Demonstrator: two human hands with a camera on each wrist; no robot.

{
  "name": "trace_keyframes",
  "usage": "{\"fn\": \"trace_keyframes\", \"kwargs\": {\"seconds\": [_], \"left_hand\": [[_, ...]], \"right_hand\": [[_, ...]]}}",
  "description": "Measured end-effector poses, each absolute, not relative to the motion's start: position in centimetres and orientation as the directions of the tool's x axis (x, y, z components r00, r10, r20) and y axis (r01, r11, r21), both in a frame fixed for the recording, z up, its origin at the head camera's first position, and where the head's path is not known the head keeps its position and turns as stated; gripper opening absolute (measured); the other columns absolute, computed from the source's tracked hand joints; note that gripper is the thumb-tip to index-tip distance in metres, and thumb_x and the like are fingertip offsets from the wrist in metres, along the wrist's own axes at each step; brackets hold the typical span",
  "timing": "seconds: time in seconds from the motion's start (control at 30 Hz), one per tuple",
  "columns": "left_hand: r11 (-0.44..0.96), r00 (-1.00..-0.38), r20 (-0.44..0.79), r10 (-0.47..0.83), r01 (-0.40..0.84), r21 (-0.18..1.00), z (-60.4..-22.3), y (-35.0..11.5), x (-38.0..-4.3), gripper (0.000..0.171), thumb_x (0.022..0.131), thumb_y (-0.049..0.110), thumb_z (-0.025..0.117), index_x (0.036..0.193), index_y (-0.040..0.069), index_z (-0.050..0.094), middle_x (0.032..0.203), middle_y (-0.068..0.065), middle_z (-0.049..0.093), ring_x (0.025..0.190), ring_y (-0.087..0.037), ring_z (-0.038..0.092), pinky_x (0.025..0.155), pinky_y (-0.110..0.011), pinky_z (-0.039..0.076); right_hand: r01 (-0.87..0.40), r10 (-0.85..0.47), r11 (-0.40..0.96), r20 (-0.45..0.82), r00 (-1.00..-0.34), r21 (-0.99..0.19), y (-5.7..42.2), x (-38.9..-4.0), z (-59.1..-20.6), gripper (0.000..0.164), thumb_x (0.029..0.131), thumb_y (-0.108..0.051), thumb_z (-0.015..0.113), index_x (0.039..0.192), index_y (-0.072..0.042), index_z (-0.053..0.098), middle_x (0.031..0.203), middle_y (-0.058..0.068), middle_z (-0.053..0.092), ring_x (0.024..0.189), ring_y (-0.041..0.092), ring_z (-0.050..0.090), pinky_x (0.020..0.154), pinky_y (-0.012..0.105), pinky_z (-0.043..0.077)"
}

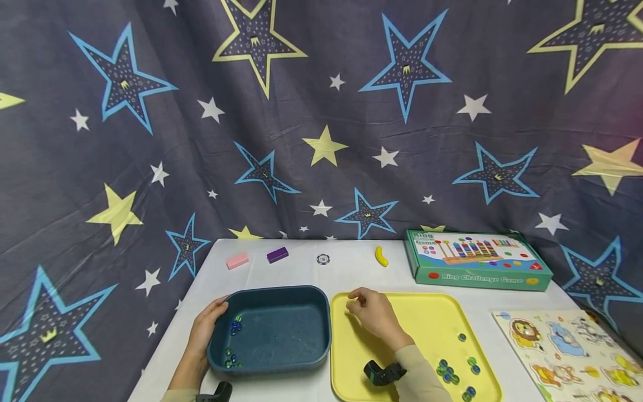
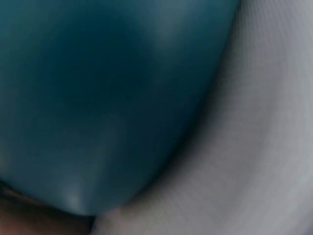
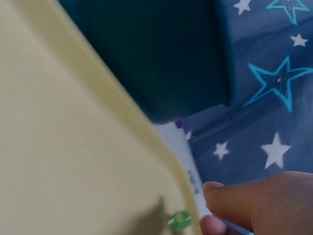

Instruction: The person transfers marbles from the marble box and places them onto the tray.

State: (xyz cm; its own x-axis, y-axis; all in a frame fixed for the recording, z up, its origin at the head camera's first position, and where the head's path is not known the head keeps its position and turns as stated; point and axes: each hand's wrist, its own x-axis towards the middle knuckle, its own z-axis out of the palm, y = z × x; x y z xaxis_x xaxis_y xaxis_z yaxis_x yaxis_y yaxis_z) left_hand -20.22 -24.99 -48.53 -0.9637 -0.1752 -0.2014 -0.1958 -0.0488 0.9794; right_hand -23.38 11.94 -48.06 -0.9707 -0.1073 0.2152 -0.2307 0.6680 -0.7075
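My left hand (image 1: 207,322) grips the left rim of a dark teal bin (image 1: 281,365), its fingers over the edge. Inside, along the bin's left end, lie several blue and green glass marbles (image 1: 236,325). Over the upper left of a yellow tray (image 1: 402,357), my right hand (image 1: 375,315) hovers with bent fingers. In the right wrist view a green marble (image 3: 180,220) shows by the tray's rim, just apart from the fingertips. More marbles (image 1: 447,371) are scattered at the tray's lower right. The left wrist view is mostly the bin's blurred wall (image 2: 107,107).
Behind the bin lie a pink block (image 1: 237,261), a purple block (image 1: 277,255) and a poker chip (image 1: 323,259). A toy banana (image 1: 381,257) is further right. A green game box (image 1: 477,262) and an animal puzzle board (image 1: 567,354) stand on the right.
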Motion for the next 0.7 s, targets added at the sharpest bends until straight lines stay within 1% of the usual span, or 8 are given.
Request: {"fn": "trace_keyframes", "kwargs": {"seconds": [0.13,0.2,0.4,0.5,0.63,0.7], "left_hand": [[-0.034,-0.965,-0.198,-0.17,-0.195,0.98,-48.4,-25.0,-20.2,0.044,0.093,0.032,0.048,0.129,0.007,0.046,0.119,0.002,0.055,0.108,-0.012,0.048,0.085,-0.021,0.04],[-0.03,-0.966,-0.199,-0.168,-0.197,0.98,-48.4,-25.0,-20.2,0.045,0.093,0.032,0.047,0.13,0.007,0.046,0.121,0.0,0.053,0.11,-0.012,0.046,0.086,-0.021,0.039],[-0.014,-0.965,-0.2,-0.171,-0.2,0.98,-48.4,-25.0,-20.2,0.045,0.093,0.034,0.047,0.13,0.008,0.045,0.12,0.001,0.053,0.11,-0.011,0.046,0.087,-0.02,0.038],[-0.003,-0.966,-0.191,-0.175,-0.194,0.981,-48.5,-25.0,-20.2,0.045,0.093,0.034,0.047,0.129,0.008,0.046,0.119,0.002,0.054,0.11,-0.011,0.046,0.086,-0.02,0.038],[-0.005,-0.967,-0.183,-0.178,-0.185,0.983,-48.5,-25.0,-20.2,0.045,0.092,0.033,0.048,0.129,0.007,0.047,0.117,0.002,0.055,0.109,-0.012,0.047,0.085,-0.02,0.039],[-0.01,-0.967,-0.184,-0.176,-0.186,0.983,-48.6,-25.0,-20.1,0.045,0.092,0.033,0.048,0.129,0.007,0.046,0.116,0.003,0.055,0.109,-0.012,0.047,0.085,-0.021,0.04]], "right_hand": [[-0.26,-0.121,0.629,0.237,-0.964,-0.733,11.5,-22.9,-46.4,0.012,0.08,-0.016,0.067,0.091,-0.012,0.067,0.066,-0.007,0.053,0.049,0.008,0.042,0.046,0.022,0.035],[-0.287,-0.145,0.606,0.251,-0.957,-0.742,11.0,-22.5,-45.5,0.01,0.081,-0.016,0.066,0.091,-0.013,0.068,0.067,-0.008,0.054,0.049,0.008,0.043,0.045,0.022,0.035],[-0.353,-0.251,0.496,0.259,-0.933,-0.793,9.2,-20.9,-43.0,0.007,0.085,-0.021,0.063,0.091,-0.02,0.067,0.074,-0.011,0.058,0.058,0.01,0.047,0.051,0.023,0.04],[-0.368,-0.319,0.417,0.246,-0.915,-0.831,8.0,-19.8,-42.0,0.008,0.087,-0.025,0.061,0.092,-0.022,0.066,0.078,-0.01,0.061,0.063,0.011,0.05,0.054,0.023,0.042],[-0.366,-0.414,0.317,0.219,-0.883,-0.875,5.8,-18.5,-41.8,0.009,0.087,-0.027,0.06,0.093,-0.022,0.066,0.081,-0.006,0.063,0.065,0.009,0.052,0.055,0.023,0.045],[-0.375,-0.455,0.279,0.222,-0.862,-0.884,4.5,-18.1,-42.1,0.009,0.087,-0.027,0.06,0.092,-0.022,0.066,0.082,-0.007,0.064,0.065,0.007,0.053,0.056,0.022,0.045]]}}
